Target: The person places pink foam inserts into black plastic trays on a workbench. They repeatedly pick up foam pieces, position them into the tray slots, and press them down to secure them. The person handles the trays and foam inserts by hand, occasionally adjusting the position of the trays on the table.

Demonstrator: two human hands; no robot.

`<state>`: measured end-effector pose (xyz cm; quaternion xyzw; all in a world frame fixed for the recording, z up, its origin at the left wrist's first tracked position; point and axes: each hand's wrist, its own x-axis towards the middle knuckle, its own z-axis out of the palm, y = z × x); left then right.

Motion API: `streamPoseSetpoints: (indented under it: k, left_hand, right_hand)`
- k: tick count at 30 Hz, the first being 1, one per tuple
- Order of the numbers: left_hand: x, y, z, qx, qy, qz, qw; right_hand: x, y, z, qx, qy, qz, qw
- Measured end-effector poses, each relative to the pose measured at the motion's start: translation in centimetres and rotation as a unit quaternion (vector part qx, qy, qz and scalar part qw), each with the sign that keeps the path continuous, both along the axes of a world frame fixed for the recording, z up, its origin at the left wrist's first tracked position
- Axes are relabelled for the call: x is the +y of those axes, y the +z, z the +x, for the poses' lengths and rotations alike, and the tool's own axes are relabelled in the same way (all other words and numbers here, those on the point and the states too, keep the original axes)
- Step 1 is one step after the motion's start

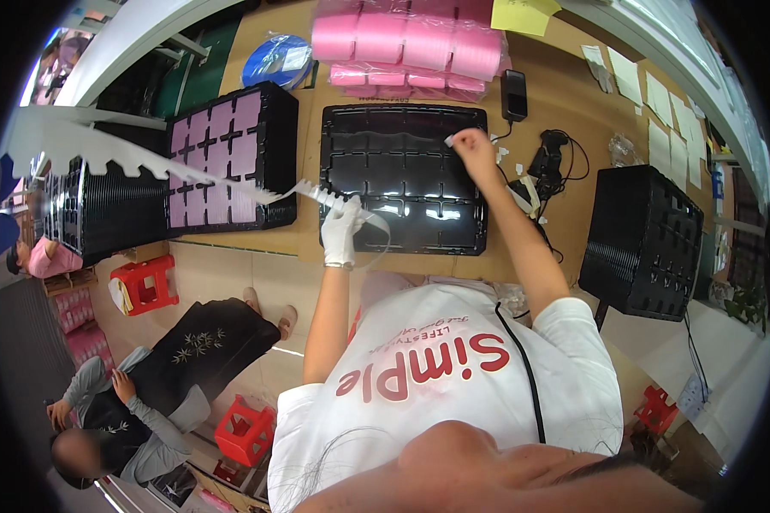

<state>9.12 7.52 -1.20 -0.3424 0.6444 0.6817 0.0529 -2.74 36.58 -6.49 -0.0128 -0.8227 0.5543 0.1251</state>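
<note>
My left hand (pixel 340 234), in a white glove, grips a long white strip with a notched edge (pixel 158 156) that trails off to the left and curls beside the wrist. It is at the left front of a black plastic tray with molded compartments (pixel 385 175). Over the tray's far right corner, my bare right hand (pixel 474 154) pinches a small white piece (pixel 450 141) between thumb and fingertips. The piece looks like a label; whether it touches the tray, I cannot tell.
Left stands a tray stack topped with pink pieces (pixel 214 145); beyond it are more black trays (pixel 103 205). Another black stack (pixel 637 244) is at right. Pink wrapped rolls (pixel 406 43), a blue roll (pixel 275 64) and a black handheld device (pixel 514 94) lie behind. A person (pixel 137 398) sits lower left.
</note>
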Motion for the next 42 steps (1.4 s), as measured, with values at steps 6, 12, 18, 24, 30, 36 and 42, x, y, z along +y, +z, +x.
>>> streamPoseSetpoints:
  k: [6, 12, 18, 24, 30, 36, 42]
  left_hand:
    - [-1.3, -0.7, 0.5, -0.035, -0.026, -0.029, 0.999]
    - [-1.9, -1.1, 0.7, -0.015, 0.004, -0.008, 1.0]
    - [-2.6, -1.8, 1.1, 0.011, 0.015, 0.0, 1.0]
    - [-2.1, -1.2, 1.1, 0.01, 0.017, 0.005, 1.0]
    - [-1.2, 1.3, 3.0, -0.008, 0.032, 0.102, 0.994]
    - [-0.4, 1.9, 4.4, -0.005, 0.058, 0.158, 0.986]
    - [-3.1, 2.2, 4.5, -0.031, 0.058, 0.089, 0.994]
  right_hand:
    - [3.5, -1.7, -5.6, -0.139, -0.061, 0.216, 0.964]
    - [3.9, -2.0, -6.4, -0.156, -0.041, 0.232, 0.959]
    - [3.8, -2.2, -6.3, -0.12, -0.032, 0.244, 0.962]
    - [3.8, -1.5, -4.6, -0.091, 0.116, 0.2, 0.969]
    - [-4.8, 1.8, 6.9, -0.299, 0.21, -0.505, 0.782]
    - [-15.1, 3.3, 12.2, -0.348, 0.264, -0.305, 0.846]
    - [-17.5, 3.1, 12.4, -0.233, 0.268, -0.108, 0.929]
